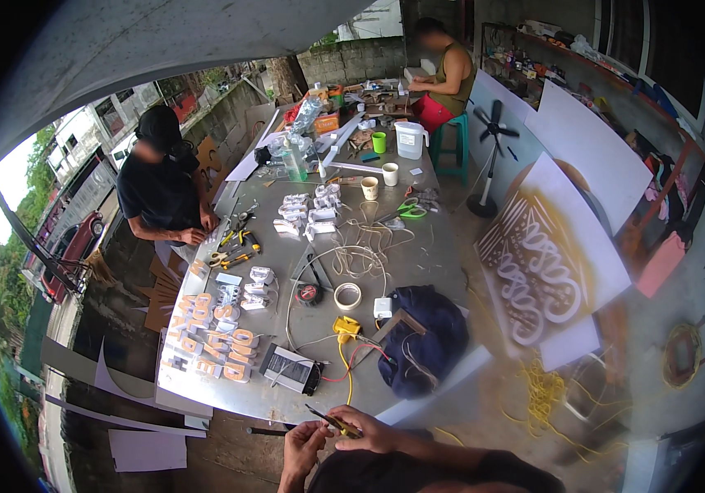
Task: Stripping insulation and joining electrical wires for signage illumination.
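Head view: both hands were observed at the lower edge, close together just off the near end of the long metal table (418,246). The left hand (301,442) was curled with fingertips pinched on the dark tip of a small yellow-handled tool (334,422); the right hand (369,429) was closed over its handle. What lay at the tip could not be determined. For such fine work it was judged that the tool should be kept steady, the grip short, and the hands held near the body.

On the table nearest the hands, one grey box unit (290,368) with red and yellow wires was noted, one yellow plug (346,328), one white adapter (382,307), one roll of tape (347,295) and one dark blue bag (422,337). Orange-faced sign letters (208,333) were laid in about three rows; an exact count was not possible. Farther off, two pale cups (379,181), one green cup (379,141), one clear jug (410,138) and one pair of green-handled scissors (406,210) were recorded. Two other persons were at work: one in black (159,185) at the left edge, one seated (443,74) at the far end. One standing fan (492,131) was recorded on the floor.
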